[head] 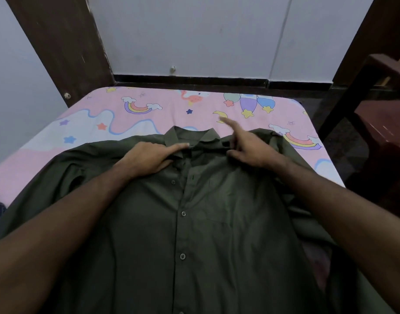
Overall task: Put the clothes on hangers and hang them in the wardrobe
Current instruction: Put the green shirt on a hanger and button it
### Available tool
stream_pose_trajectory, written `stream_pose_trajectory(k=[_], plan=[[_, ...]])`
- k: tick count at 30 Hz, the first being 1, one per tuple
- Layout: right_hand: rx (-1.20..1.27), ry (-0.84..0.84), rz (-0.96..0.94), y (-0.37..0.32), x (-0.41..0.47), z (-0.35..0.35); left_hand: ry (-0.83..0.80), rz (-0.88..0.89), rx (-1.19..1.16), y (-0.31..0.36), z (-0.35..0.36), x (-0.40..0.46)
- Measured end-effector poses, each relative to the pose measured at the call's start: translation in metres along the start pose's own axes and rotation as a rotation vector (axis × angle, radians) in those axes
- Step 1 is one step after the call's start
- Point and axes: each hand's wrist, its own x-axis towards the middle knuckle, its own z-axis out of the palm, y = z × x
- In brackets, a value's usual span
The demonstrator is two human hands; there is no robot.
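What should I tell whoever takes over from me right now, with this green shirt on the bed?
Left hand: rests on the green shirt by the collar, fingers straight.
Right hand: at the collar's other side, fingers loose; a grip cannot be told.
Shirt: front up on the pink bedsheet, buttoned below the collar.
Done: shirt laid out.
Left: no hanger or wardrobe in view; put the shirt on a hanger and hang it.
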Motion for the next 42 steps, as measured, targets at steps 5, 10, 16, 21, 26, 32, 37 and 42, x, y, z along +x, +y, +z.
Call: stream_pose_trajectory(k=[5,10,16,21,26,32,37,42], plan=[[-0.117,-0.179,0.146,-0.023,0.05,0.021,0.054,-0.35,-0.233,-0.013,0.007,0.026],[0.29,0.011,0.397,-0.02,0.052,0.034,-0.148,-0.684,-0.747,-0.019,0.022,0.035],[-0.016,0.36,0.251,-0.05,0.011,0.069,0.369,-0.528,-0.745,0.028,0.019,0.002],[0.037,0.031,0.272,-0.111,-0.01,0.102,0.542,-0.612,-0.927,0.101,0.03,-0.036],[-0.097,0.062,0.414,-0.133,-0.019,0.116,0.471,-0.622,-0.886,0.114,0.044,-0.048],[0.156,0.197,0.628,-0.126,-0.028,0.107,0.366,-0.699,-0.983,0.108,0.038,-0.045],[0.612,0.233,0.741,-0.106,-0.03,0.106,0.32,-0.813,-1.249,0.103,0.038,-0.043],[0.778,0.223,0.722,-0.104,-0.036,0.109,0.324,-0.875,-1.6,0.095,0.034,-0.053]])
